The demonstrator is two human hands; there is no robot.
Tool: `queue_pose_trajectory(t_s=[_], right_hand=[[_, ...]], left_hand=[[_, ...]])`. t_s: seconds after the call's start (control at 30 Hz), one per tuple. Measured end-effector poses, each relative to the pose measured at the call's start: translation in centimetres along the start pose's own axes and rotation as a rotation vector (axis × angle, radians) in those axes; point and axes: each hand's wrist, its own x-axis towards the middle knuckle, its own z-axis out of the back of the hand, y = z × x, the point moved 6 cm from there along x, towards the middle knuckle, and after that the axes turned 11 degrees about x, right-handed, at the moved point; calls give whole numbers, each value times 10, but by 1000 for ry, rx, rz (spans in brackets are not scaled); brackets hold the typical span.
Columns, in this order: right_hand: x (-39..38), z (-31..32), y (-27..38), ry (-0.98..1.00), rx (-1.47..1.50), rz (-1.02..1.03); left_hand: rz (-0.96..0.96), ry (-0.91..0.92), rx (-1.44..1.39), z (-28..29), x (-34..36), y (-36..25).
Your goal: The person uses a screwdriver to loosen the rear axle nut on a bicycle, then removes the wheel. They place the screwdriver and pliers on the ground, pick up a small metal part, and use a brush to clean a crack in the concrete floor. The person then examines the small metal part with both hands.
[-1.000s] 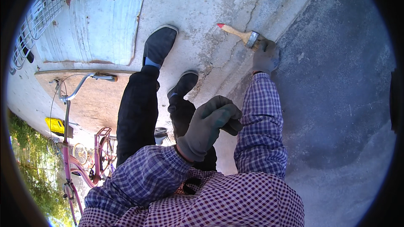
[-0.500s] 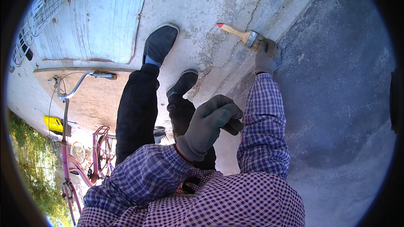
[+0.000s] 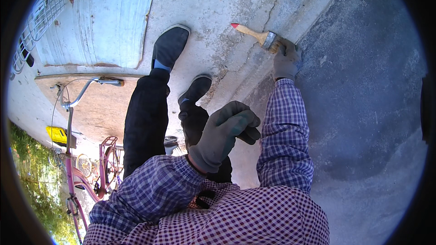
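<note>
My right hand (image 3: 287, 60), in a grey work glove, is stretched forward next to the dark wall surface. Its fingers are closed around the bristle end of a flat paintbrush (image 3: 252, 33). The brush has a pale wooden handle with a red tip, which points away to the upper left, and a metal band. My gloved left hand (image 3: 223, 137) is held in front of my body, fingers curled into a loose fist, and nothing shows in it. Its palm is mostly turned out of sight.
On the right rises a dark, rough wall (image 3: 363, 77). Cracked concrete (image 3: 213, 4) lies under my shoes (image 3: 170, 44). A whitish board (image 3: 100, 22), a brown board (image 3: 100, 97), a pink bicycle (image 3: 84, 183) and a wire basket (image 3: 38, 22) are on the left.
The whole view has shifted very slightly. Both hands and the paintbrush keep nearly the same places relative to each other.
</note>
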Motion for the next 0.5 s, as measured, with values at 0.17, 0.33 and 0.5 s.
queue_pose_trajectory(t_s=[0.17, 0.33, 0.5], right_hand=[[1, 5, 5, -17, 2, 22], [4, 1, 0, 31, -74, -36], [2, -1, -4, -8, 9, -31]], left_hand=[[-3, 5, 9, -1, 0, -1], [9, 0, 13, -2, 0, 0], [19, 1, 15, -3, 0, 0]])
